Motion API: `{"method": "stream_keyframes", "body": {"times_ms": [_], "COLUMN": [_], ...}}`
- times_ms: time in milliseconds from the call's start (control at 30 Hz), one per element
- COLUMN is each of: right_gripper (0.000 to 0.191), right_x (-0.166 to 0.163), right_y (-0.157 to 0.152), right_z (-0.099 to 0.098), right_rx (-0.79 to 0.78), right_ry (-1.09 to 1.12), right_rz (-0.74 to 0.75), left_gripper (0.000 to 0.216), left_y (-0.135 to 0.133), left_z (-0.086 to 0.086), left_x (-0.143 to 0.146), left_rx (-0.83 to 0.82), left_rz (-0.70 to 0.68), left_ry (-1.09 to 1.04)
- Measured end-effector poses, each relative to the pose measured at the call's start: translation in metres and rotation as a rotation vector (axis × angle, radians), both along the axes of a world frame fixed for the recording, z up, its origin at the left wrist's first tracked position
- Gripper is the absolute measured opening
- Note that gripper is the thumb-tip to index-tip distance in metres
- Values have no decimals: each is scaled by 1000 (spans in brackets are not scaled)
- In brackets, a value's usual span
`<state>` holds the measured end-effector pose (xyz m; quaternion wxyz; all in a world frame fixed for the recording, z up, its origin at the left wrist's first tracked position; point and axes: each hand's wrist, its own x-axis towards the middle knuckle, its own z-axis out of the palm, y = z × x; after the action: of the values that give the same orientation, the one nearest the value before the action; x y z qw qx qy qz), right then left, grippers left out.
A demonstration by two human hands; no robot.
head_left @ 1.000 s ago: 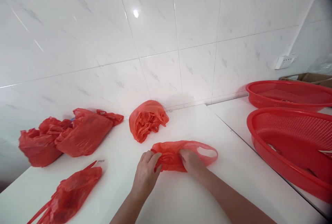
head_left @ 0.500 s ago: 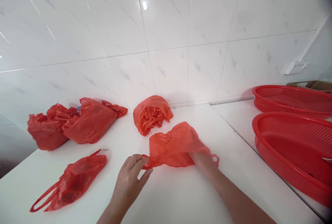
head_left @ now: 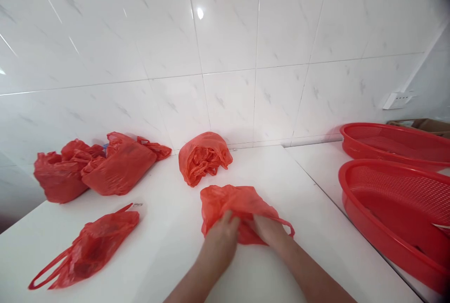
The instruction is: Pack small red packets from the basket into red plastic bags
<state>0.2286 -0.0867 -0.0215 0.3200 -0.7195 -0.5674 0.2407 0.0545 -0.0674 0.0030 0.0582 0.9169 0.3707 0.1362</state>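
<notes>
A thin red plastic bag [head_left: 228,197] lies on the white table in front of me, its mouth toward me and a handle loop out at the right. My right hand [head_left: 267,229] reaches into the mouth, and the film hides its fingers. At the near edge of the bag, my left hand [head_left: 223,232] is closed, slightly blurred, its fingers curled on the film. Just behind sits a rounded bundle of red plastic bags [head_left: 206,153]. On the left lies another red bag [head_left: 96,247], with something dark showing through and its handles stretched toward me.
Full red bags [head_left: 119,167] stand against the tiled wall [head_left: 228,97] at the back left. Two red plastic baskets [head_left: 390,228] with mesh sides are on the right, past a seam in the table [head_left: 316,265]. Behind them is a cardboard box [head_left: 425,125]; a socket [head_left: 397,100] is on the wall.
My left hand has moved right, from the bag's left handle to its near edge beside my right hand. The bag has flattened and its far part has come nearer. My right hand stays inside.
</notes>
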Motion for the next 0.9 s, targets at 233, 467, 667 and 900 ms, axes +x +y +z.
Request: {"method": "stream_keyframes", "body": {"times_ms": [233, 467, 667, 900], "right_gripper": [64, 58, 52, 68], "right_x": [17, 37, 27, 3], "right_y": [-16, -10, 4, 19], "right_z": [28, 27, 25, 14], "right_rx": [-218, -228, 57, -33], "right_ry": [12, 389, 593, 125], "right_rz": [219, 319, 233, -9], "left_gripper": [40, 47, 73, 88], "left_y": [60, 54, 44, 36], "left_z": [33, 30, 23, 14], "left_x": [-40, -42, -42, -52], "left_rx": [61, -59, -101, -136], "left_rz": [405, 301, 215, 177], "left_ry": [-32, 124, 183, 89]}}
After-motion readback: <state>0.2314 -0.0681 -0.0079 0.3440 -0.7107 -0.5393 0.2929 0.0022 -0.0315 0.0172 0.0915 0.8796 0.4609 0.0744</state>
